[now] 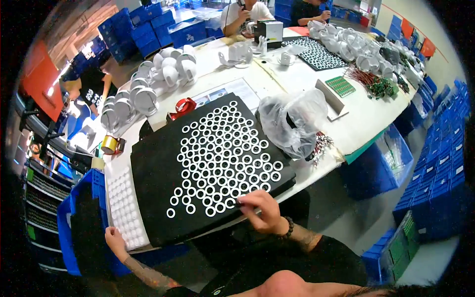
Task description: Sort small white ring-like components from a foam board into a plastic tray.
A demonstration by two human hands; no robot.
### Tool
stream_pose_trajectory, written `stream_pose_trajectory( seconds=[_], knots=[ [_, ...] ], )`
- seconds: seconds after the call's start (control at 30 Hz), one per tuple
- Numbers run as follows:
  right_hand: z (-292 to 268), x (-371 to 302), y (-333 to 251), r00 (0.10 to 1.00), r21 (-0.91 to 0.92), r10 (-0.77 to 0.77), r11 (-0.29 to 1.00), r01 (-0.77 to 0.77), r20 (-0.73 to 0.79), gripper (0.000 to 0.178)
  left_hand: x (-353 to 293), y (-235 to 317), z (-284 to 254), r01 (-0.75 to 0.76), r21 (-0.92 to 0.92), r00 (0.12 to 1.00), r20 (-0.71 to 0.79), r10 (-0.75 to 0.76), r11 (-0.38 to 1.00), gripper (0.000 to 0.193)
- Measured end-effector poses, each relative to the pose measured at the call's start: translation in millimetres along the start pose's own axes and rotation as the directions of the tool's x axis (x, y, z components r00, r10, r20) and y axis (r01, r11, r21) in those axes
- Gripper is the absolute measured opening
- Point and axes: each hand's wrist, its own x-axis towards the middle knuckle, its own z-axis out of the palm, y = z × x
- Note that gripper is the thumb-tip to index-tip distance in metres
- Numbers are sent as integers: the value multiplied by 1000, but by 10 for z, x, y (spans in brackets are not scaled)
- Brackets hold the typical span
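Many white rings (210, 168) lie spread over a black foam mat (156, 185) on the table in front of me. At the near right side of the rings, my right hand (263, 210) pinches a small black piece (239, 202) just over the nearest rings. Its exact kind is too small to make out. My left hand (116, 241) is at the near left corner of a white tray with rows of round bumps (127, 208), its fingers closed on the tray's edge. The tray lies alongside the mat's left edge.
Past the mat are a clear plastic bag (292, 121), a red tape dispenser (184, 106), a yellow tape roll (110, 145) and white round housings (143, 99). Wires and green circuit boards (340, 86) lie at right. Blue bins (438, 163) stand beside the table; two people sit across it.
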Motion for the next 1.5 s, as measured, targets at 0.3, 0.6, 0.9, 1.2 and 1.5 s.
stream_pose_trajectory(
  seconds=[0.3,0.6,0.9,1.2,1.5],
  knots=[
    [70,-1,-78,736,441,672,639,-631,79,19,-328,88,251,9,35,934,-357,4,999,14],
    [172,62,-259,729,501,662,576,-646,178,18,-1286,1682,117,-321,-732,907,-421,-28,601,23],
    [406,47,-372,934,61,317,942,-330,162,23,-2074,2797,294,178,-981,817,194,544,82,5],
    [492,-21,-382,920,69,340,931,-359,192,27,-2044,2691,358,183,-963,863,254,437,197,11],
    [538,65,-393,661,201,665,635,-746,349,21,-1910,2593,217,438,-898,815,418,400,47,19]
  ],
)
